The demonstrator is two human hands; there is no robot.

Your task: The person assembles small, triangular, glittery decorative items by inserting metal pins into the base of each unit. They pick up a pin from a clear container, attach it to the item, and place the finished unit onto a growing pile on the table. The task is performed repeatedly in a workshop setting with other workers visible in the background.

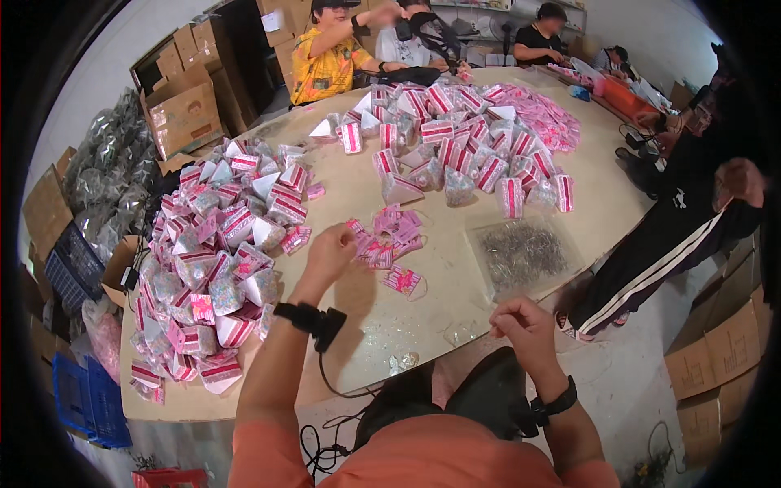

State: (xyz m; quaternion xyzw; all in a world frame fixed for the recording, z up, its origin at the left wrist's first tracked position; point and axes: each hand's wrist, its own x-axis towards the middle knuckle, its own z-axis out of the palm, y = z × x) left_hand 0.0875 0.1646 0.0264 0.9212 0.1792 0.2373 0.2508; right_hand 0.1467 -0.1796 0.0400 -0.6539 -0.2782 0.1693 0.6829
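Note:
My left hand is closed over the table, its fingertips pinching the edge of a pink printed tag. That tag adjoins a small pile of similar tags, some with thin loops. One loose tag lies nearer to me. Beyond the table's front edge, my right hand is raised with thumb and fingers pinched together; whatever is between them is too small to make out. Closest to it is a shallow clear tray holding many thin metal pins or wires.
Heaped wedge-shaped clear bags with pink-and-white bands cover the table's left side; more bags and pink tags lie at the far side. Other people sit across, and one person stands at the right. Blue crates and cardboard boxes flank the table.

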